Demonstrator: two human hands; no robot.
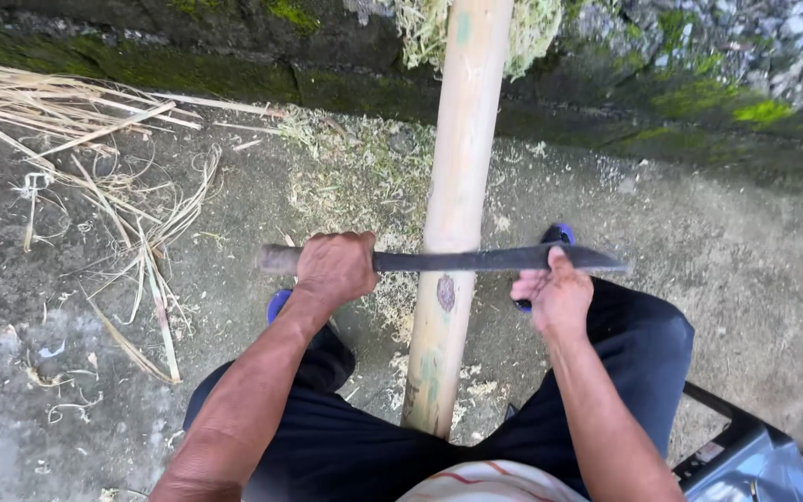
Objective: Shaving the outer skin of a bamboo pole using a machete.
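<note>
The grey, rough concrete ground [717,270] is lying under everything. Long dry yellow straw strips [95,158] are lying on it at the left. Small pale wood shavings [355,177] are lying scattered near the mossy dark stone curb [234,70].

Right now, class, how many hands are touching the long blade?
2. The left hand wraps the handle left of the bamboo pole; the right hand presses the long blade near its tip.
</note>
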